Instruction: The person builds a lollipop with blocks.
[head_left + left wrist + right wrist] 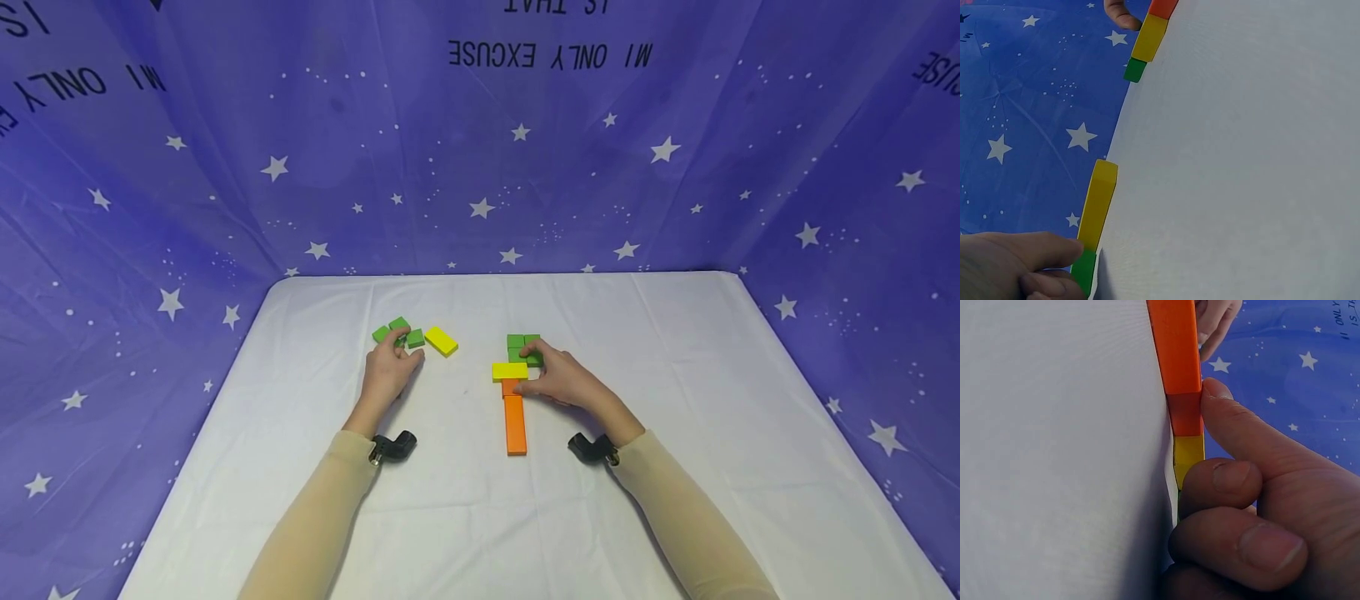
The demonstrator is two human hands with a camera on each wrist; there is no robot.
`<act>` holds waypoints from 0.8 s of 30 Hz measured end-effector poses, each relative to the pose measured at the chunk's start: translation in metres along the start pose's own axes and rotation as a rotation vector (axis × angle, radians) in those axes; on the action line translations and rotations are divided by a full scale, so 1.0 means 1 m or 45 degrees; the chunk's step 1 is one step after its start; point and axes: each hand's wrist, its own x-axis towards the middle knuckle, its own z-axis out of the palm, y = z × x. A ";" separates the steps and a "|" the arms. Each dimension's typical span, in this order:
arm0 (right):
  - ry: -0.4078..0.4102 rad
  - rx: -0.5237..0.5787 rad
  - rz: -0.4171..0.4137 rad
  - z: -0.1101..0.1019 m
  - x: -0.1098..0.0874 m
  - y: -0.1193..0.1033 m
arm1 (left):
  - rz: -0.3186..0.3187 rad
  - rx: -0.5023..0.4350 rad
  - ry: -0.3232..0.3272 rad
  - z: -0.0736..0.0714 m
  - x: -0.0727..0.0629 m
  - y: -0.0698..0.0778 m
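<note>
Here on the left a tan sleeve (315,508) stretches up the white-covered bench (450,533), a black wrist camera (395,447) strapped at its cuff, and look, the left hand (386,371) is right over a loose cluster of green blocks (416,338), partly hiding them! Its grip is loose, index finger among the greens, thumb apart from it, nothing visibly pinched. Just right of that cluster lies a slanted yellow block (442,342), on its own. Now across the gap to the column: four small green blocks in a square (515,341) sit at the far end, a crosswise yellow bar (505,372) comes next on the near side, then a small orange block (509,386), and a long orange block (515,426) runs toward the person. And in from the right comes the right hand (566,379), index finger over the green square, thumb at the small orange block, other fingers curled; whether that grip grasps any piece, I cannot tell! Behind it all hangs purple star-printed cloth (420,158).
</note>
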 end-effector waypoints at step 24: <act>0.019 -0.003 0.007 0.000 0.000 -0.001 | -0.073 -0.026 0.023 -0.001 0.000 0.000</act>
